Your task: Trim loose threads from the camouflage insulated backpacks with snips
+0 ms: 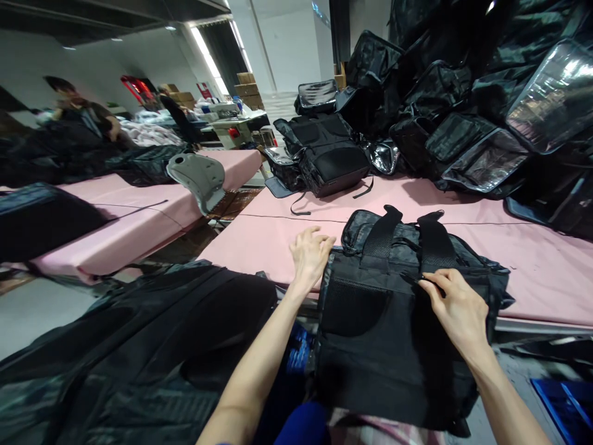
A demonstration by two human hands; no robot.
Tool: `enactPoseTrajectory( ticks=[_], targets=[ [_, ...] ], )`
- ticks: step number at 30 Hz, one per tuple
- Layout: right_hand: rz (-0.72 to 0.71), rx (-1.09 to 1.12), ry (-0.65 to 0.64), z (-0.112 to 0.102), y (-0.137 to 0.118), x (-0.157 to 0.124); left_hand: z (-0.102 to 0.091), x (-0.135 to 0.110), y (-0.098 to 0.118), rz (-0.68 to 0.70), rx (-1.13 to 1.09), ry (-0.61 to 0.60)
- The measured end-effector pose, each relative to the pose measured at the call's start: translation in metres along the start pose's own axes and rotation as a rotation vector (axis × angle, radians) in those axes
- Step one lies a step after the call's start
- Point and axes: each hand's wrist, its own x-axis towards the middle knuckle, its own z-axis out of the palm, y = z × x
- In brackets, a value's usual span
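A black backpack [389, 321] lies back-side up at the near edge of a pink-covered table [532, 266], its two shoulder straps [403, 238] pointing away from me. My left hand [309, 254] rests on the backpack's upper left corner with its fingers curled over the edge. My right hand [456, 309] lies on the backpack's right side, thumb and forefinger pinched on a small part near the strap base, perhaps a zip pull; it is too small to name.
A heap of black and silver-lined bags [463, 105] fills the table's far right. More black bags [324, 154] stand at the back. A black heap [130, 352] lies at my left. Another pink table [134, 222] and a seated person [78, 117] are at left.
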Motion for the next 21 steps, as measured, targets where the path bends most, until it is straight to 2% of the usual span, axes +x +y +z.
enactPoseTrajectory(
  ticks=[2, 3, 6, 9, 12, 15, 17, 19, 21],
  targets=[
    [-0.034, -0.018, -0.006, 0.004, -0.005, 0.001, -0.006, -0.011, -0.026, -0.059, -0.023, 0.1],
    [-0.042, -0.01, -0.011, 0.006, -0.007, 0.002, -0.007, -0.02, -0.038, -0.083, -0.079, 0.091],
    [-0.034, 0.095, -0.018, 0.009, -0.007, 0.003, -0.003, -0.053, -0.067, -0.161, -0.234, -0.041],
    [0.013, 0.103, 0.0, 0.009, -0.003, 0.003, 0.004, -0.082, -0.082, -0.255, -0.29, -0.102],
    [0.017, 0.094, -0.051, 0.008, 0.0, 0.003, 0.01, -0.098, -0.083, -0.292, -0.341, -0.105],
    [-0.015, 0.316, -0.164, 0.009, -0.001, 0.002, 0.013, -0.104, -0.073, -0.276, -0.428, -0.143],
    [-0.008, 0.342, -0.146, 0.012, -0.005, 0.002, 0.015, -0.106, -0.065, -0.273, -0.469, -0.173],
    [-0.009, 0.246, -0.062, 0.016, -0.01, 0.002, 0.018, -0.109, -0.059, -0.267, -0.49, -0.202],
    [-0.05, 0.233, -0.051, 0.018, -0.014, 0.002, 0.021, -0.114, -0.055, -0.262, -0.506, -0.229]
  ],
)
